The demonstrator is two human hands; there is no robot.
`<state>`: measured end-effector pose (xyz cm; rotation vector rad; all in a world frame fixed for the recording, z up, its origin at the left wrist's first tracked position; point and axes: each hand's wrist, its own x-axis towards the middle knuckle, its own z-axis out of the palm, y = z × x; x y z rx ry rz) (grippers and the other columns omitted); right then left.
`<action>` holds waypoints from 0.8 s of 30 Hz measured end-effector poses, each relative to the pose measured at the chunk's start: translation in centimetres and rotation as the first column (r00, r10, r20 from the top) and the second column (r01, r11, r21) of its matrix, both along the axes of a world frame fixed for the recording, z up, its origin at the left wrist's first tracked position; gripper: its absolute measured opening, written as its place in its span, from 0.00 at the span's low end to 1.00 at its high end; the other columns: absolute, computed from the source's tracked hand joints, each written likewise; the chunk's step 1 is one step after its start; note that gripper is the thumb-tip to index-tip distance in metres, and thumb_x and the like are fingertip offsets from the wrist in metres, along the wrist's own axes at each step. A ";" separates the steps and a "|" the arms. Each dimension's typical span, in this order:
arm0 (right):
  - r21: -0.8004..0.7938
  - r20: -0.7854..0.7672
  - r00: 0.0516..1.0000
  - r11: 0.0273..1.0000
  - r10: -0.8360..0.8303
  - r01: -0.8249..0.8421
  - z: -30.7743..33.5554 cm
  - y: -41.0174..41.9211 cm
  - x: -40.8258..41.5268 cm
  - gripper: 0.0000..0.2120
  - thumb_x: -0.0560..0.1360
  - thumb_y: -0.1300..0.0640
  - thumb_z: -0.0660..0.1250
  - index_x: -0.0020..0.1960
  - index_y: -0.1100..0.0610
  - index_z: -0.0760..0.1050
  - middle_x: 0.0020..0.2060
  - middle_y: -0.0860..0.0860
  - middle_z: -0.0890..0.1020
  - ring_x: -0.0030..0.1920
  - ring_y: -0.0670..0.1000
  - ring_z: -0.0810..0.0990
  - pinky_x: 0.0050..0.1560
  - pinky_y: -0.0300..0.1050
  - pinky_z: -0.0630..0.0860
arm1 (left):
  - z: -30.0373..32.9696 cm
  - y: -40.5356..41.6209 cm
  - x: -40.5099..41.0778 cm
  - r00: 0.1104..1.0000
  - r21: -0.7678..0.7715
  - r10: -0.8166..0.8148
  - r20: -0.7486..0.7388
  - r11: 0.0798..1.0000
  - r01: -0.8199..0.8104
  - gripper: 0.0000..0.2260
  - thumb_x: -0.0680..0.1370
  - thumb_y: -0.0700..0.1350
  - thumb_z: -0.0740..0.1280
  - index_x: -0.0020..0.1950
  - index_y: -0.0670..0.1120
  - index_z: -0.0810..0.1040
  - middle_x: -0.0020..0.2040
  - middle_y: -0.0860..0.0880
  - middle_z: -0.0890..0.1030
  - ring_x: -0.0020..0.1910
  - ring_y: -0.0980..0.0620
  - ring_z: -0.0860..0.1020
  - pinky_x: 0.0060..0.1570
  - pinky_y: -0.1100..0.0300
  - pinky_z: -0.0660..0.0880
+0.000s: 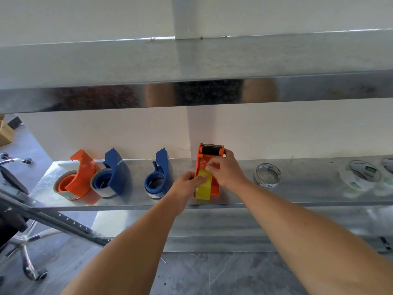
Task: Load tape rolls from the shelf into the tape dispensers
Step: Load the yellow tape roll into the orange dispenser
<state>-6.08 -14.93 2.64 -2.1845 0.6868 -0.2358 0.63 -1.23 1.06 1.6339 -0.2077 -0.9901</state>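
An orange tape dispenser (pixel 209 154) lies on the metal shelf (pixel 234 201) with a yellow tape roll (pixel 203 188) seated in its body. My left hand (pixel 188 185) grips the roll and the dispenser's left side. My right hand (pixel 225 169) rests on the dispenser's middle, fingers pinching at the tape near the roller. To the left stand three loaded dispensers: an orange one (pixel 79 176), a blue one (pixel 112 174) and another blue one (pixel 158 176). Loose clear tape rolls lie to the right (pixel 268 175), (pixel 361 176).
An upper metal shelf (pixel 191 90) overhangs the work area. A white wall and pillar stand behind the shelf. An office chair base (pixel 23 252) and a dark slanted rail (pixel 53 220) sit at the lower left. A cardboard box (pixel 5 133) is at the far left.
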 end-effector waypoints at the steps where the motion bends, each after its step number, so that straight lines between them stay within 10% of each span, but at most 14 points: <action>1: -0.003 0.009 1.000 1.000 -0.006 0.006 0.0 0.1 0.1 0.04 0.76 0.55 0.69 0.43 0.48 0.79 0.69 0.53 0.65 0.66 0.56 0.70 0.68 0.47 0.66 | 0.0 0.0 0.1 1.000 0.000 0.009 0.017 1.000 -0.009 0.09 0.81 0.49 0.67 0.56 0.46 0.77 0.55 0.44 0.83 0.55 0.45 0.82 0.62 0.47 0.77; 24: 0.020 -0.049 0.996 0.997 -0.070 0.071 1.4 0.7 0.7 0.06 0.80 0.55 0.63 0.45 0.50 0.76 0.64 0.55 0.66 0.51 0.52 0.73 0.56 0.39 0.67 | 0.7 0.4 0.3 0.998 -0.034 -0.059 -0.032 0.998 0.058 0.10 0.82 0.38 0.63 0.62 0.42 0.73 0.57 0.41 0.81 0.56 0.42 0.79 0.61 0.48 0.75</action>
